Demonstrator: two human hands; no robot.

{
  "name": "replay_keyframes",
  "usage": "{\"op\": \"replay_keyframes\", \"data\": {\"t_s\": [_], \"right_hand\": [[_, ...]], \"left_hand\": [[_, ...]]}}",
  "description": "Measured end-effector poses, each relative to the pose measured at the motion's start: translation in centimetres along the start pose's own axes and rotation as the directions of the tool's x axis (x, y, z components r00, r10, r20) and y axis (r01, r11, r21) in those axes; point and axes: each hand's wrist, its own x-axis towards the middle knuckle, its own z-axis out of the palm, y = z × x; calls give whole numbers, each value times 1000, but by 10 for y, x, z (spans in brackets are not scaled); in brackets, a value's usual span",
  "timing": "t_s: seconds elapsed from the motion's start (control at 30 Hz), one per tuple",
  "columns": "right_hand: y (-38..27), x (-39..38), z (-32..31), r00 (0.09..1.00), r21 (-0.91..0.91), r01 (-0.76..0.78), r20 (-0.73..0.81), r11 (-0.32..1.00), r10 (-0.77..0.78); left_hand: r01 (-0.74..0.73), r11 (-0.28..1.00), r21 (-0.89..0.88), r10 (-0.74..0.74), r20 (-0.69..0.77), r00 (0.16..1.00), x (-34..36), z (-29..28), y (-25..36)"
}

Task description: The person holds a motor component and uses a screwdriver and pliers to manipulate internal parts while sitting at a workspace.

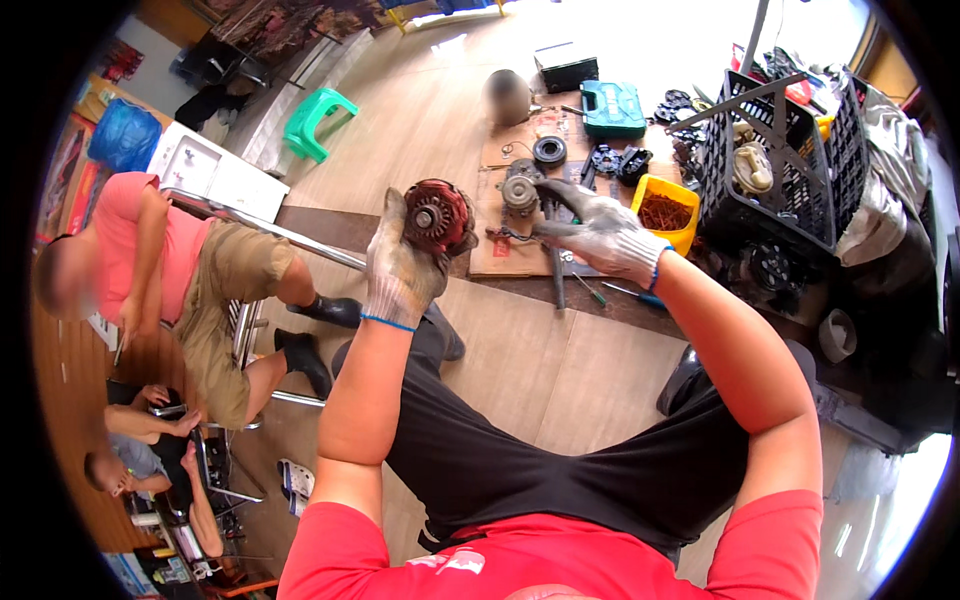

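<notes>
My left hand [407,262], in a grey-stained white work glove, is closed round a motor part [438,217] with dark red windings and a round toothed centre, held up off the work board. My right hand [607,236], gloved the same way, reaches over the board with thumb and fingers apart and nothing visible between them. Nearest to its fingertips is a round grey metal housing [521,190]. A dark bar-like handle [557,270] lies under the right hand; its upper end is partly hidden.
Right of the board are a yellow tub [664,212] of reddish-brown pieces and a black crate [770,170] of parts. A black ring [549,151], a teal case [612,109] and a screwdriver [590,289] lie around. At left are a seated person [165,250] and a green stool [318,122].
</notes>
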Motion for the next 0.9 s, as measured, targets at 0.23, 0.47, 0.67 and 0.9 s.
{"op": "replay_keyframes", "data": {"t_s": [0.23,0.47,0.67,0.9], "right_hand": [[-17,8,26,944,413,263,76,872,-321],[28,29,36,725,-143,679,-19,720,-688],[36,13,13,945,-142,319,-24,937,-325],[115,-1,-41,929,-395,246,-166,885,-332]], "left_hand": [[116,992,46,-123,210,970,-17,12,-19],[54,998,-42,-49,117,992,-7,11,-10],[-128,978,-166,125,-27,992,-5,-3,35],[-321,845,-428,348,-15,937,28,-75,83]]}}
